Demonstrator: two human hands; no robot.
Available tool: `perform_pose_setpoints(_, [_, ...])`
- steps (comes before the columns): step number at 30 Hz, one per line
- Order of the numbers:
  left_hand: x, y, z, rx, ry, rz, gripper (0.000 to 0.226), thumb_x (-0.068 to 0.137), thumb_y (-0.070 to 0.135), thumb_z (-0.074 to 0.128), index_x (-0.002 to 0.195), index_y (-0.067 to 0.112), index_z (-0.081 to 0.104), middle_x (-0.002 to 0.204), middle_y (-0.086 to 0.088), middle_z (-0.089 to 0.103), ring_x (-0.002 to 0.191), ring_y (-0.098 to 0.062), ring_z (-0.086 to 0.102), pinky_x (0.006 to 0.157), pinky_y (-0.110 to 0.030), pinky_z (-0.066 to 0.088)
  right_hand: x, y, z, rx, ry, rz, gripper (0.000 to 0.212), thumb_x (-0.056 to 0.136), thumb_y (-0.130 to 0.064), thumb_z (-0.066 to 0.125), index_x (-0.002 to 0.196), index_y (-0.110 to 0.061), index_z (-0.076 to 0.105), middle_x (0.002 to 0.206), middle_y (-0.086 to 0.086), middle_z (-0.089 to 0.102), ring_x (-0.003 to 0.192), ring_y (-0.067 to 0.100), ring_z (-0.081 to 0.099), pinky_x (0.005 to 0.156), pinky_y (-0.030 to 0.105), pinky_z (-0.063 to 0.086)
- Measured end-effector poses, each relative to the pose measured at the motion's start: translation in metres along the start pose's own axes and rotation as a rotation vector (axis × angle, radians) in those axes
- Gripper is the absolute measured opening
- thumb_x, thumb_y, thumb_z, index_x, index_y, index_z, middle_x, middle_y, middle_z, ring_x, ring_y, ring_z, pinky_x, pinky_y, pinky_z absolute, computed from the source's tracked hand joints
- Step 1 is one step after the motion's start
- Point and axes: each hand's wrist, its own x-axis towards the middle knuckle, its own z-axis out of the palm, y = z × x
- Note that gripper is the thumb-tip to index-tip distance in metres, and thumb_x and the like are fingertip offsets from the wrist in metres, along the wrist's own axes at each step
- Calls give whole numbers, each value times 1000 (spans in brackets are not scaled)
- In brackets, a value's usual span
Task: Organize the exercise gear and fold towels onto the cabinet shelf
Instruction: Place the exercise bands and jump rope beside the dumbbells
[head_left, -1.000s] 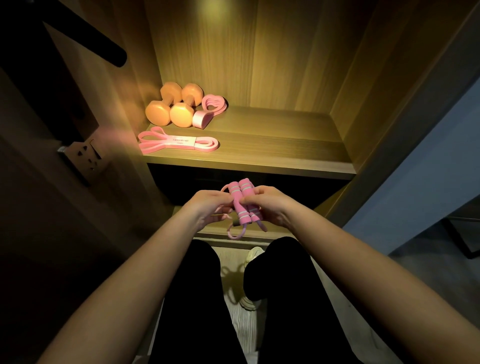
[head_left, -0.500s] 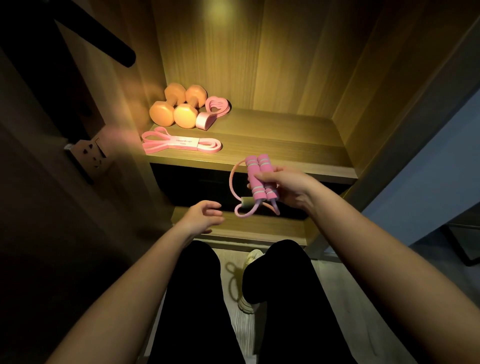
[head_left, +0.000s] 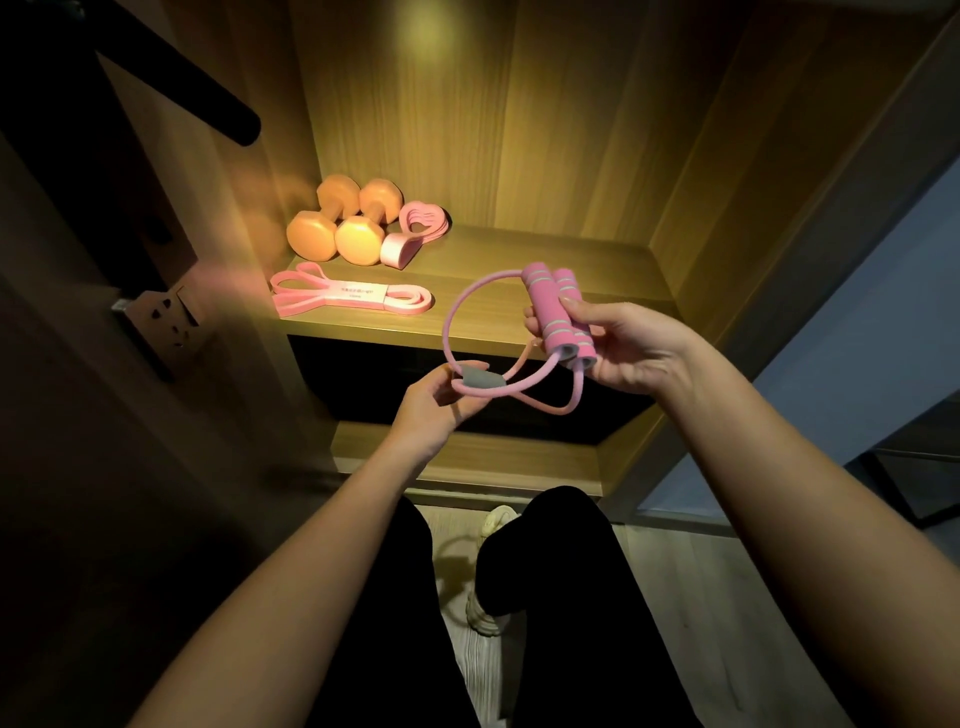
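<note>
I hold a pink figure-eight resistance tube (head_left: 555, 317) in front of the lit cabinet shelf (head_left: 545, 291). My right hand (head_left: 621, 345) grips its two foam handles side by side. My left hand (head_left: 434, 400) pinches the grey centre sleeve where the loops cross. On the shelf's left stand two orange dumbbells (head_left: 337, 223), a pink heart-shaped piece (head_left: 415, 228) and a flat pink resistance band (head_left: 353, 299). No towels are in view.
A lower shelf (head_left: 467, 457) lies below a dark gap. The cabinet's side walls close in left and right. A door with a metal latch plate (head_left: 161, 317) stands at the left. My dark-trousered legs and a pale shoe (head_left: 493, 525) are below.
My right hand has lifted the tube up toward the shelf. My left hand let go of the handles, dropped away, then came back up and pinched the grey sleeve.
</note>
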Motion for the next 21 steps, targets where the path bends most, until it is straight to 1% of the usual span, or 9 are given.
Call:
perform_pose_setpoints(3, [-1, 6, -7, 35, 24, 38, 22, 86, 10, 70, 98, 29, 70, 95, 15, 73, 90, 2, 65, 72, -17, 50, 4, 1, -18, 47, 53, 10, 45, 79, -7, 58, 120, 9, 51, 94, 21, 70, 79, 24, 73, 74, 36, 60])
perform_pose_setpoints(5, [0, 9, -17, 87, 49, 41, 18, 85, 16, 71, 98, 28, 71, 101, 10, 72, 100, -7, 64, 82, -25, 50, 10, 6, -30, 36, 107, 31, 51, 78, -9, 62, 125, 6, 49, 93, 20, 70, 78, 23, 72, 78, 39, 58])
perform_pose_setpoints(7, [3, 15, -30, 159, 63, 35, 18, 85, 20, 72, 102, 25, 71, 106, 6, 70, 107, -14, 61, 90, -33, 49, 20, 16, -39, -10, 167, 56, 54, 75, -9, 66, 124, 4, 49, 88, 19, 70, 73, 23, 72, 69, 39, 60])
perform_pose_setpoints(9, [8, 21, -42, 235, 50, 49, 18, 86, 20, 71, 104, 23, 71, 104, 7, 70, 104, -9, 61, 89, -29, 49, 34, 26, -45, -51, 221, 95, 41, 79, -7, 67, 115, 3, 51, 80, 18, 71, 70, 24, 71, 62, 39, 61])
perform_pose_setpoints(11, [16, 28, -53, 339, 33, 65, 15, 88, 20, 68, 103, 22, 71, 101, 8, 69, 100, -6, 61, 84, -24, 46, 51, 34, -47, -110, 249, 144, 22, 87, -9, 64, 106, 0, 57, 75, 14, 71, 71, 22, 69, 67, 41, 59])
perform_pose_setpoints(13, [25, 35, -64, 438, 38, 67, 14, 89, 21, 67, 102, 21, 70, 101, 9, 69, 100, -5, 60, 83, -24, 44, 68, 38, -44, -195, 256, 181, 14, 88, -12, 65, 99, -4, 62, 75, 9, 72, 69, 17, 69, 71, 37, 57])
perform_pose_setpoints(16, [42, 47, -82, 556, 53, 49, 15, 90, 23, 67, 104, 27, 67, 101, 15, 66, 97, -2, 58, 82, -24, 43, 96, 40, -31, -321, 260, 183, 14, 86, -16, 69, 95, -8, 63, 76, 6, 72, 68, 14, 68, 65, 34, 58])
perform_pose_setpoints(19, [62, 57, -99, 713, 75, 65, 22, 89, 21, 69, 111, 19, 68, 104, 8, 67, 99, -11, 59, 88, -30, 45, 128, 39, -14, -393, 264, 154, 21, 85, -17, 71, 101, -10, 59, 84, 7, 69, 73, 16, 66, 61, 33, 58])
perform_pose_setpoints(21, [77, 60, -109, 795, 123, 103, 26, 87, 19, 71, 113, 17, 67, 102, 8, 66, 95, -12, 60, 83, -24, 46, 151, 37, -1, -425, 259, 137, 13, 88, -14, 68, 96, -11, 58, 83, 7, 66, 73, 16, 64, 63, 32, 56])
